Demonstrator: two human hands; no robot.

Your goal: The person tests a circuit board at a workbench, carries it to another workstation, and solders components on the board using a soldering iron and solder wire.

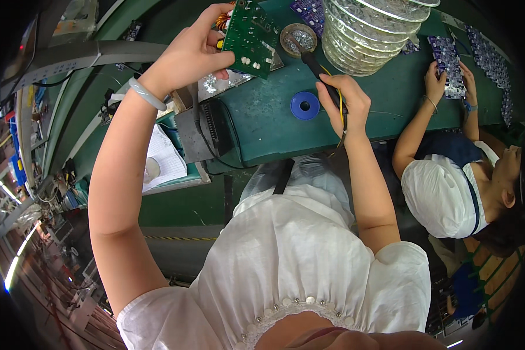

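At the upper left of the bench my left hand [201,49] grips a green circuit board [252,41] by its edge, tilted up. White blobs dot the board's lower part, and a copper coil [223,21] shows behind its edge. My right hand [347,105] is closed around the black handle of a soldering iron [315,64]. The iron's tip reaches into a small round dish [283,42] of silvery bits. Between my hands lies a blue spool [304,105], touched by neither.
A ribbed, shiny duct [367,35] comes down behind the dish. A grey box [199,131] with a cable stands at the bench's [262,137] near left edge, by a paper sheet [164,158]. At right a co-worker [443,192] holds a purple circuit board [446,64]; more boards [489,64] lie beyond.
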